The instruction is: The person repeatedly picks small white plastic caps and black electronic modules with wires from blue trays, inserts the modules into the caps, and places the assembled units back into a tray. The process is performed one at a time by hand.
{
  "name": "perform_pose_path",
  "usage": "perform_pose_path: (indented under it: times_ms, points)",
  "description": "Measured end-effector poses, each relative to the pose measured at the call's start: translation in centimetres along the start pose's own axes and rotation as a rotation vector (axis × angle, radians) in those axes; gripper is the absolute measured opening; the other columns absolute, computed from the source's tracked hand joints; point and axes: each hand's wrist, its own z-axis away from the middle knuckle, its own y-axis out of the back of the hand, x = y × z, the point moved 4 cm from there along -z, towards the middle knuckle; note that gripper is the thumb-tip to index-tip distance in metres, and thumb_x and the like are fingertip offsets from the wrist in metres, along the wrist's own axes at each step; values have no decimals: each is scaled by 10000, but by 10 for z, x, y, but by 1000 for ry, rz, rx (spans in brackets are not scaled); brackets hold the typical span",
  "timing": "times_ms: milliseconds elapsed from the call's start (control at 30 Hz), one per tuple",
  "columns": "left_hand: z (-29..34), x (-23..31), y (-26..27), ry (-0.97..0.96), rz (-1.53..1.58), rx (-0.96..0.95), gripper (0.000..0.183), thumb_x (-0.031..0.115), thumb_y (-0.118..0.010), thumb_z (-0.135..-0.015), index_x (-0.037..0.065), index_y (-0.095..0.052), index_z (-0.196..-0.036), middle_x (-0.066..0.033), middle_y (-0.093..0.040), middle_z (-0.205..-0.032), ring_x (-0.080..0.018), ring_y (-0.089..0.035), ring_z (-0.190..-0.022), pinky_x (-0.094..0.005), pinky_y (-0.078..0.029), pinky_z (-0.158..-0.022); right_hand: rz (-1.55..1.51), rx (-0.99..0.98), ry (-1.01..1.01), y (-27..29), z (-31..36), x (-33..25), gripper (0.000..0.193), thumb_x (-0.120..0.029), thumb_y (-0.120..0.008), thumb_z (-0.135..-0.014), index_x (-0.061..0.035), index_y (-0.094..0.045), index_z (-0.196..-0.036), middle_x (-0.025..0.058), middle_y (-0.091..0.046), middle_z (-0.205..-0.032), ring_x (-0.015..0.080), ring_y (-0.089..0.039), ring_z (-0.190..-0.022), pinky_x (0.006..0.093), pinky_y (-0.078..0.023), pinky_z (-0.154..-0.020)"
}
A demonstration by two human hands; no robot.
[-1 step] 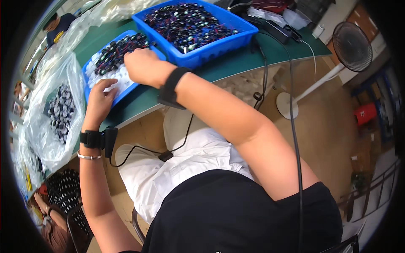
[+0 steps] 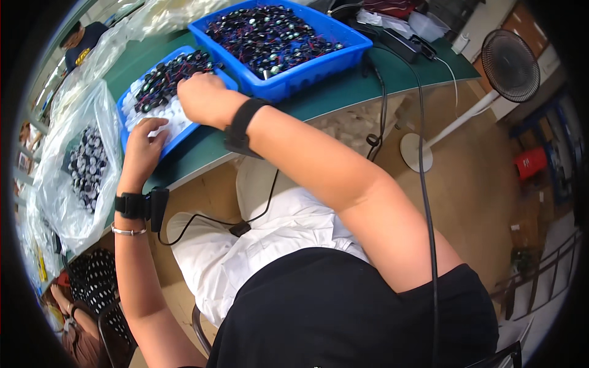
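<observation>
Head view: at left we note a clear bag (image 2: pixel 54 190) of dark and pale pieces (image 2: pixel 89 162). Our left hand (image 2: pixel 144 146), thumb and forefinger slightly apart, is at the small blue tray (image 2: pixel 180 140). Inside: small white pieces (image 2: pixel 175 118), plus shiny black parts (image 2: pixel 161 87) with thin reddish wires. Our right hand (image 2: pixel 204 99) curls over these, fingertips hidden; we cannot tell its grip. Rightward, a big blue tray (image 2: pixel 319 71) holds similar black parts.
</observation>
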Motion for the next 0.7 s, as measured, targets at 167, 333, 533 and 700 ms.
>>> perform_pose_path:
  times_ms: [167,333,533,700]
  points:
    - [-1,1,-2,24,55,37,185,62,-618,-854,-21,-647,-1017,-132,-627,-996,-236,-632,-904,-309,-528,-766,62,51,-18,-7,-6,3,154,-95,-604,-758,-31,-714,-845,203,-687,-895,337,-680,-869,380,-547,-737]
    - [-1,10,2,6,-4,6,142,60,-636,-840,-25,-635,-954,-122,-621,-968,-229,-623,-865,-309,-529,-752,-32,-8,-33,-5,-10,10,145,-88,-604,-758,-39,-713,-840,225,-671,-962,334,-673,-893,403,-547,-726]
    - [-1,10,-1,17,43,75,119,56,-653,-824,-14,-632,-918,-106,-611,-922,-222,-606,-862,-309,-521,-728,-27,100,-54,-10,-14,9,193,-81,-597,-773,-37,-704,-927,208,-664,-1002,329,-645,-983,408,-534,-789]
    - [0,3,-3,-7,-5,36,120,61,-653,-824,8,-639,-931,-94,-614,-893,-219,-581,-850,-312,-516,-725,39,-11,-55,-8,-14,5,207,-94,-608,-769,-33,-711,-938,204,-662,-1024,324,-636,-1009,404,-526,-818]
